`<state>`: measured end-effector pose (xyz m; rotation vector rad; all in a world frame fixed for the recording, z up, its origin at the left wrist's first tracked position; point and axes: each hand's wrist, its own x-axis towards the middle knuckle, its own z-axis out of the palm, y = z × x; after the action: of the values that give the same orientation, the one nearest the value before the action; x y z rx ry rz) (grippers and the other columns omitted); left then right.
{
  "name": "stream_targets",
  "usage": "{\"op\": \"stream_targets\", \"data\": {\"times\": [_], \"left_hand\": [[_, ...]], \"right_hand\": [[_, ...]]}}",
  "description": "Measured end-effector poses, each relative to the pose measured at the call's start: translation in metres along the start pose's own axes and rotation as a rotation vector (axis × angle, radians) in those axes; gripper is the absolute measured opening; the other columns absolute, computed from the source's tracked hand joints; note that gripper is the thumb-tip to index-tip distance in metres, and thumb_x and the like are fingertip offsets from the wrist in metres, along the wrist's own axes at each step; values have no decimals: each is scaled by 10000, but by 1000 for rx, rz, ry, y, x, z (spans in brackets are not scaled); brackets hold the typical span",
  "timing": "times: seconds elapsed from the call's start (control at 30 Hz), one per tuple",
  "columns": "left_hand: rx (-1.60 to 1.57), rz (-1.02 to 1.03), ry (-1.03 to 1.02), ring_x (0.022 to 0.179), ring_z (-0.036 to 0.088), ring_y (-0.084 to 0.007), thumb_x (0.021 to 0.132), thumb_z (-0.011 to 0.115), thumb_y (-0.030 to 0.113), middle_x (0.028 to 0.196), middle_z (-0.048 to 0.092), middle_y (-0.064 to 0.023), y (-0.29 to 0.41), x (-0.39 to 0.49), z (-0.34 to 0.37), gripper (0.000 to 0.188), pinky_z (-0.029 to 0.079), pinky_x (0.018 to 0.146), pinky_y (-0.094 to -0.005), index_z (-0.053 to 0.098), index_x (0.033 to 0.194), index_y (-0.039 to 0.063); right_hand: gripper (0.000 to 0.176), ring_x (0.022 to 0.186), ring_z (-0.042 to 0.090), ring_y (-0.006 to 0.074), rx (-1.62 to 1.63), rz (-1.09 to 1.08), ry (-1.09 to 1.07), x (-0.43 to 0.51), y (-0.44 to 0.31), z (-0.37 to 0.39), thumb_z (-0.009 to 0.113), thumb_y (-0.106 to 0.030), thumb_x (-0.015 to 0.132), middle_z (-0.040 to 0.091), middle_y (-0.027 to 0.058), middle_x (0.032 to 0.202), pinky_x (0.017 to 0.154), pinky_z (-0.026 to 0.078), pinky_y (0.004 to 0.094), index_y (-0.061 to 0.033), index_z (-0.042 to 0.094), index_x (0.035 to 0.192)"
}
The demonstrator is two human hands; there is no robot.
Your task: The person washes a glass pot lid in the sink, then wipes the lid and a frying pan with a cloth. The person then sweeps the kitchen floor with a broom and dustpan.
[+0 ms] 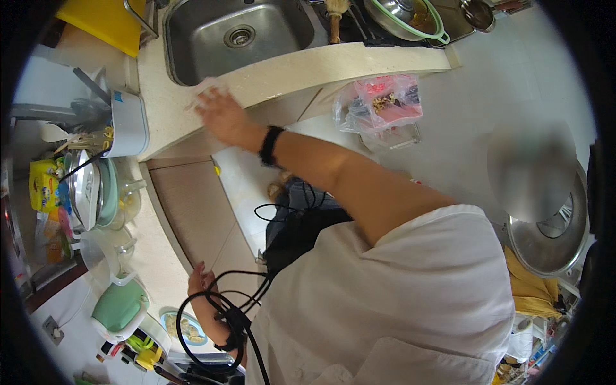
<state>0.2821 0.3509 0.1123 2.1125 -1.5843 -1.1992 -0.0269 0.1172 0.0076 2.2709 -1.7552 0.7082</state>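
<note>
My right hand (222, 114) reaches over the pale countertop (166, 113) by the near corner of the steel sink (260, 53). Its fingers look spread and are blurred. A pale, pinkish smear shows at the fingertips; whether it is a thin cloth or only blur, I cannot tell. A black band circles that wrist. Down by the counter's front edge is my left hand (199, 280), its fingers loosely bent and apart with nothing seen in them. Black cable loops (211, 293) hang across the left forearm, and a dish of pale food (184, 328) sits beside it.
Along the counter stand a white utensil holder (129, 124), stacked dishes (108, 192), a clear plastic jug (98, 252) and a green-lidded container (120, 303). A brush (335, 19) and bowls in a green-rimmed colander (409, 31) lie beyond the sink. A plastic bag (380, 103) hangs below.
</note>
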Motion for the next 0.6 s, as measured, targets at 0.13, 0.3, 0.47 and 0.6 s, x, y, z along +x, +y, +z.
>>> {"op": "stream_targets", "data": {"times": [0.13, 0.3, 0.47, 0.6], "left_hand": [[221, 131, -99, 893, 615, -239, 829, 557, 34, 1033, 614, -185, 37, 14, 8, 303, 500, 756, -326, 552, 1132, 29], [266, 57, -163, 923, 618, -263, 839, 552, 61, 1048, 614, -185, 72, 16, 17, 323, 514, 764, -366, 543, 1161, 55], [329, -7, -147, 906, 623, -258, 844, 563, 109, 1026, 621, -179, 68, 12, 17, 308, 513, 760, -358, 554, 1146, 50], [265, 14, -139, 797, 616, -244, 832, 599, 78, 950, 598, -175, 59, 11, 16, 304, 503, 613, -329, 557, 1133, 63]], "right_hand": [[375, 1174, 418, 329, -183, 11, 32, -46, 82, -33, 457, -175, 832, 402, 129, 1348, 970, 361, 447, -93, 523, 1191], [383, 1166, 428, 374, -284, 176, -117, -61, 173, -71, 455, -65, 801, 428, 163, 1319, 959, 388, 423, -52, 510, 1180], [402, 1161, 440, 363, -25, 414, 24, -69, 209, -129, 455, -7, 769, 455, 196, 1274, 944, 408, 374, -24, 504, 1168], [397, 1183, 379, 436, -111, 603, -1, -112, 201, -147, 421, -71, 838, 405, 275, 1277, 1000, 331, 434, 6, 447, 1227]]}}
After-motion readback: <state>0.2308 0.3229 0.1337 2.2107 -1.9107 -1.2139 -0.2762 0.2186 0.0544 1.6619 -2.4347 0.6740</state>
